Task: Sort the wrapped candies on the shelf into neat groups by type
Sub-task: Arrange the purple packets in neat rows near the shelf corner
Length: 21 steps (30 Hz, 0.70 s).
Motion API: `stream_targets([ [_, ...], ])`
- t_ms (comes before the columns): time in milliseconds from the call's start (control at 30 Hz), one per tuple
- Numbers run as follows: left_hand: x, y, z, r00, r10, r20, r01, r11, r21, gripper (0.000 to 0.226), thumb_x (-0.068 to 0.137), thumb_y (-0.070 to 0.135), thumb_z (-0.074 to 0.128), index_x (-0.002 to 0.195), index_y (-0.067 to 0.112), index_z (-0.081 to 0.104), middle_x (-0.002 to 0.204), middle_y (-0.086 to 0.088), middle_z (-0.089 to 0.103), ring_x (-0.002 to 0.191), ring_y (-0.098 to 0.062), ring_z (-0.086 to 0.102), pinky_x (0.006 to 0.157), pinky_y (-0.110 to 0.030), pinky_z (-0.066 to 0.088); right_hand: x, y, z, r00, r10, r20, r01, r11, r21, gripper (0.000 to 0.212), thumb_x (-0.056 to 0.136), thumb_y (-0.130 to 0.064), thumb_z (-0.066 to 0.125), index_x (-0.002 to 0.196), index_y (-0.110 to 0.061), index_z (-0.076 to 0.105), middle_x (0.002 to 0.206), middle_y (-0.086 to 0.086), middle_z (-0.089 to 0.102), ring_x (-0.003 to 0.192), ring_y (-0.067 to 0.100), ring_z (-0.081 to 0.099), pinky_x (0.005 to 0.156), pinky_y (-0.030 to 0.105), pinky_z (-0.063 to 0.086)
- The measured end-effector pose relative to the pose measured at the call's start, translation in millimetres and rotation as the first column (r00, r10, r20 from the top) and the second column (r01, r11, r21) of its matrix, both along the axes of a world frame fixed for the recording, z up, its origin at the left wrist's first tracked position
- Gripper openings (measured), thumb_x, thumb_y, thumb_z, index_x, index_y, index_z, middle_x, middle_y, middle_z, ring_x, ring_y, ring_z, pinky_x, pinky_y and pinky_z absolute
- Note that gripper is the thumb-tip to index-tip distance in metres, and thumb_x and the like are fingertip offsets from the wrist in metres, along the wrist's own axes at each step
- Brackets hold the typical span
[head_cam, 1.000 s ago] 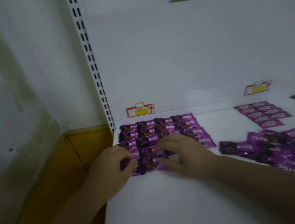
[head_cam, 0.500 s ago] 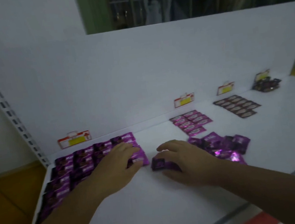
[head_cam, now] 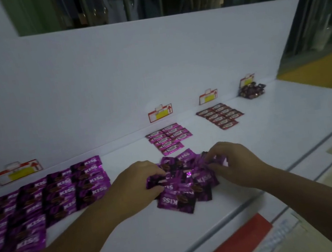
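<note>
Well, curled fingertips pinch crinkly wrappers at either edge of the loose heap of shiny purple foil candies (head_cam: 187, 189) lying on the smooth white shelf (head_cam: 279, 131); left hand (head_cam: 135, 185) and right hand (head_cam: 236, 163) arch above, forearms converging.

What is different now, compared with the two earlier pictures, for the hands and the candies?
Both hands left the neat KISS grid and moved right to the loose pile. The left hand and the right hand now pinch wrappers there. The grid, the pink group, the dark red group and the far heap lie as before.
</note>
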<state>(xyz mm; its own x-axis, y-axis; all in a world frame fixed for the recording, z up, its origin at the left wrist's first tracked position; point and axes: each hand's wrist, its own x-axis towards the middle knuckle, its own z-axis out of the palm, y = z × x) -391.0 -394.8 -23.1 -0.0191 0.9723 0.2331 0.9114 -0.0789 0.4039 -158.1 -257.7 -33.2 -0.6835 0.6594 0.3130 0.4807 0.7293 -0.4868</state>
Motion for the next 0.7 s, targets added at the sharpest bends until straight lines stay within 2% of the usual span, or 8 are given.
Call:
stream_targets([
  [167, 17.0, 1.4, -5.1, 0.982, -0.145, -0.123, 0.135, 0.987, -0.087, 0.039, 0.073, 0.05, 0.069, 0.108, 0.035, 0.063, 0.099, 0.019, 0.051, 0.093, 0.005, 0.039, 0.072, -0.004, 0.028, 2.1, -13.8, -4.9, 0.991, 0.125, 0.038, -0.129, 0.985, 0.114, 0.014, 0.076, -0.027, 0.074, 0.087, -0.019, 0.07, 0.083, -0.008, 0.06, 0.077, 0.009, 0.053, 0.069, 0.024, 0.043],
  [333, 21.4, -3.2, -3.3, 0.997, -0.046, -0.06, 0.038, 0.992, -0.124, 0.022, 0.071, 0.039, 0.073, 0.083, 0.037, 0.054, 0.083, 0.021, 0.051, 0.078, 0.005, 0.048, 0.059, -0.008, 0.036, -5.8, -27.8, -2.7, 0.977, 0.19, 0.1, -0.21, 0.944, 0.255, 0.03, 0.072, -0.042, 0.071, 0.091, -0.019, 0.072, 0.089, -0.003, 0.061, 0.082, 0.014, 0.055, 0.07, 0.024, 0.043],
  [367, 20.6, -3.6, -1.9, 1.0, -0.012, -0.015, 0.01, 0.99, -0.139, 0.023, 0.071, 0.034, 0.075, 0.077, 0.036, 0.053, 0.076, 0.018, 0.053, 0.07, 0.004, 0.05, 0.057, -0.009, 0.037, -8.0, -28.9, -2.7, 0.968, 0.213, 0.133, -0.24, 0.938, 0.25, 0.033, 0.071, -0.044, 0.072, 0.093, -0.019, 0.072, 0.089, -0.003, 0.061, 0.081, 0.015, 0.055, 0.07, 0.024, 0.042],
  [433, 17.4, -4.2, 2.1, 0.982, 0.074, 0.176, -0.038, 0.979, -0.202, 0.025, 0.071, 0.026, 0.076, 0.069, 0.03, 0.052, 0.064, 0.012, 0.056, 0.053, 0.0, 0.048, 0.053, -0.012, 0.038, -11.8, -29.1, -4.8, 0.953, 0.233, 0.192, -0.273, 0.936, 0.221, 0.04, 0.072, -0.05, 0.071, 0.099, -0.021, 0.072, 0.093, -0.003, 0.062, 0.084, 0.014, 0.054, 0.072, 0.023, 0.04],
  [500, 11.9, -5.8, 7.7, 0.91, 0.15, 0.386, -0.033, 0.956, -0.293, 0.023, 0.073, 0.02, 0.076, 0.072, 0.023, 0.053, 0.056, 0.009, 0.057, 0.048, -0.003, 0.047, 0.052, -0.019, 0.04, -13.6, -28.4, -7.6, 0.953, 0.223, 0.206, -0.263, 0.945, 0.194, 0.043, 0.074, -0.054, 0.068, 0.104, -0.024, 0.07, 0.097, -0.005, 0.061, 0.087, 0.012, 0.052, 0.075, 0.02, 0.036],
  [533, 8.8, -7.4, 10.4, 0.874, 0.184, 0.451, -0.027, 0.943, -0.332, 0.022, 0.074, 0.017, 0.076, 0.076, 0.02, 0.055, 0.055, 0.009, 0.06, 0.048, -0.003, 0.05, 0.051, -0.017, 0.041, -14.1, -28.1, -8.3, 0.954, 0.222, 0.199, -0.259, 0.947, 0.187, 0.041, 0.074, -0.054, 0.067, 0.103, -0.024, 0.071, 0.096, -0.005, 0.06, 0.087, 0.011, 0.051, 0.075, 0.019, 0.035],
  [600, 3.5, -10.4, 13.5, 0.799, 0.246, 0.549, -0.026, 0.926, -0.377, 0.022, 0.075, 0.015, 0.076, 0.088, 0.018, 0.058, 0.065, 0.007, 0.07, 0.056, -0.004, 0.062, 0.055, -0.017, 0.046, -15.0, -28.8, -7.4, 0.954, 0.227, 0.199, -0.26, 0.952, 0.161, 0.037, 0.074, -0.052, 0.069, 0.098, -0.024, 0.071, 0.094, -0.006, 0.06, 0.085, 0.009, 0.049, 0.072, 0.019, 0.034],
  [700, -3.3, -13.3, 12.8, 0.666, 0.301, 0.682, -0.034, 0.926, -0.376, 0.03, 0.076, 0.01, 0.074, 0.102, 0.016, 0.062, 0.083, -0.003, 0.074, 0.075, -0.018, 0.071, 0.063, -0.027, 0.055, -17.3, -32.3, -3.6, 0.96, 0.214, 0.182, -0.232, 0.969, 0.086, 0.022, 0.073, -0.044, 0.071, 0.087, -0.027, 0.067, 0.087, -0.012, 0.059, 0.08, 0.004, 0.05, 0.069, 0.016, 0.036],
])
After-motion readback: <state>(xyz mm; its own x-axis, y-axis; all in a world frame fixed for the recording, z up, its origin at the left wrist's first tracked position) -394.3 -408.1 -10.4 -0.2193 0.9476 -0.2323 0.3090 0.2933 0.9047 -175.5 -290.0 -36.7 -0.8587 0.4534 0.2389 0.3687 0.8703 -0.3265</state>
